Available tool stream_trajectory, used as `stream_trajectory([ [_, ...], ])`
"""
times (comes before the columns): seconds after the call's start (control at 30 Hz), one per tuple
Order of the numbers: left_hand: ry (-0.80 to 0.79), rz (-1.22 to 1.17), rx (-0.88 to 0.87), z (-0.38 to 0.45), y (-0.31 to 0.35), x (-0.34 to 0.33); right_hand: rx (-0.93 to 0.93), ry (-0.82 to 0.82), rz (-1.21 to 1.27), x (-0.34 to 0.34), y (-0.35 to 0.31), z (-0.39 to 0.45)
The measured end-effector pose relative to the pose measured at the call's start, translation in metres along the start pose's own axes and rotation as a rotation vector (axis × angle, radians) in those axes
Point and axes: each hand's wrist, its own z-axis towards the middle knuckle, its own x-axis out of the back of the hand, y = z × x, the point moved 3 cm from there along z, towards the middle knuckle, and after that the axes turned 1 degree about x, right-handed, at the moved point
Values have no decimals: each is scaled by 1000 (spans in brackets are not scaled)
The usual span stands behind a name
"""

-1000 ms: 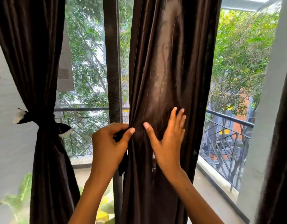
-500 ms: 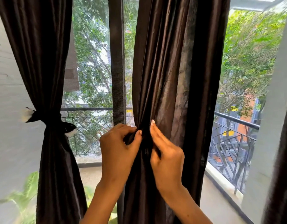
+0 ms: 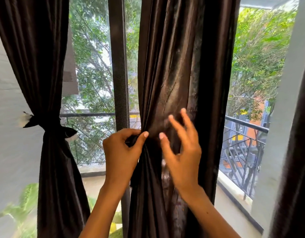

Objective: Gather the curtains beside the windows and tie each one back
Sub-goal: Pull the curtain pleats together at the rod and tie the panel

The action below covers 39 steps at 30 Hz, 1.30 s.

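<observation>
A dark brown satin curtain (image 3: 174, 66) hangs in the middle, in front of the window. My left hand (image 3: 121, 152) pinches its gathered left folds at waist height, with a strip of dark cloth hanging from the fist. My right hand (image 3: 180, 152) is just to the right, fingers spread and off the fabric, slightly blurred. At the left a second dark curtain (image 3: 36, 57) is cinched by a black tie-back (image 3: 48, 125) with white ends.
A dark window post (image 3: 118, 66) stands between the two curtains. Beyond the glass are a balcony railing (image 3: 246, 134) and trees. A white pillar (image 3: 285, 117) and another dark curtain edge (image 3: 299, 152) are at the right.
My right hand let go of the folds it pinched half a second ago and opened, moving up and right. The left hand kept its grip on the gathered fabric.
</observation>
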Motion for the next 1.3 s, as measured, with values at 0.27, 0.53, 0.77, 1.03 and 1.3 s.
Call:
stream_trajectory([
  [0.27, 2, -26, -45, -7, 3, -8, -199, 80, 2, 9, 20, 23],
  [0.53, 13, 27, -149, -12, 7, -16, -11, -85, -149, 9, 5, -27],
  [0.77, -17, 1, -168, -15, 7, -21, 36, -225, -121, 3, 4, -28],
  [1.03, -6, 7, -80, -6, 4, -19, -8, -222, 31, 7, 20, 0],
  [1.3, -127, -176, 70, -2, 2, -17, -475, -173, 316, -5, 53, 35],
])
